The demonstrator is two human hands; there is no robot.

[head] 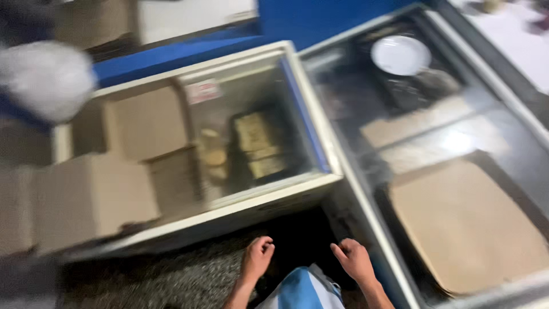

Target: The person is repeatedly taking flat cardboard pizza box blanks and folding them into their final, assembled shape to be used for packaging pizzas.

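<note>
I look down on two glass-topped chest freezers set side by side, and the picture is blurred. My left hand [258, 256] hangs low at the bottom centre with its fingers curled in, holding nothing, just below the front edge of the left freezer [240, 212]. My right hand [354, 259] is beside it, fingers loosely bent and apart, empty, close to the corner of the right freezer [366, 223]. Between my arms a blue and white striped cloth [303, 289] shows.
Cardboard boxes [91, 200] lie on and in the left freezer, with yellowish packs [260, 146] under its glass. The right freezer holds a white round plate [400, 55] and flat cardboard [463, 226]. A white blurred bundle [48, 80] sits top left. The floor is speckled.
</note>
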